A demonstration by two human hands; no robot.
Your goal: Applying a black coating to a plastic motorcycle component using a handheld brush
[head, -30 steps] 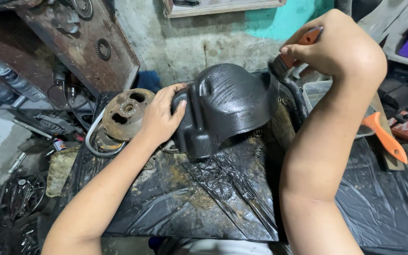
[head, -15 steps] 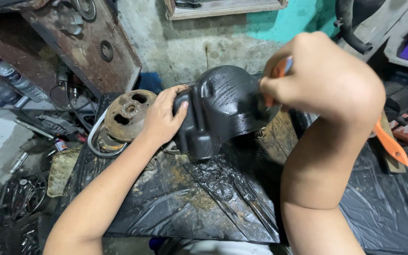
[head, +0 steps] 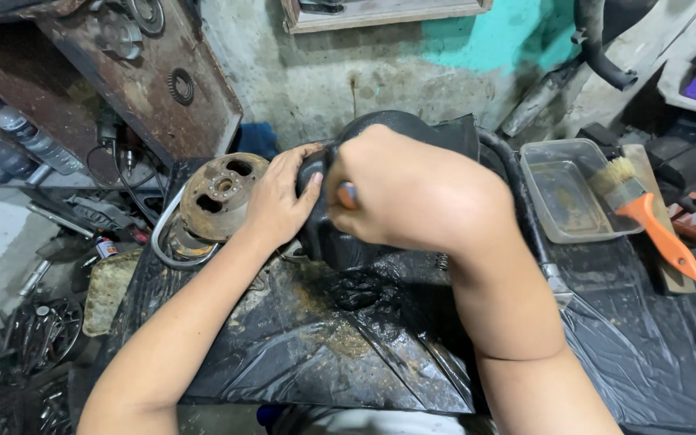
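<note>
- The black moulded plastic cover (head: 412, 137) stands at the back of the worktop (head: 300, 354), near the wall; black plastic sheeting in front lies bare but greasy.
- The left hand (head: 279, 201) presses open-palmed against the cover's left side.
- The right hand (head: 412, 189) is fisted around an orange-handled tool (head: 349, 195), its tip hidden.
- A rusty round metal part (head: 221, 196) sits just left; an orange-handled paintbrush (head: 646, 211) lies well apart, right.

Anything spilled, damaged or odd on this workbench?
Yes. Brown oily grime is smeared across the black plastic sheet in front of the black engine cover. The round metal part beside the left hand is heavily rusted. The right hand grips an orange-handled tool.
</note>
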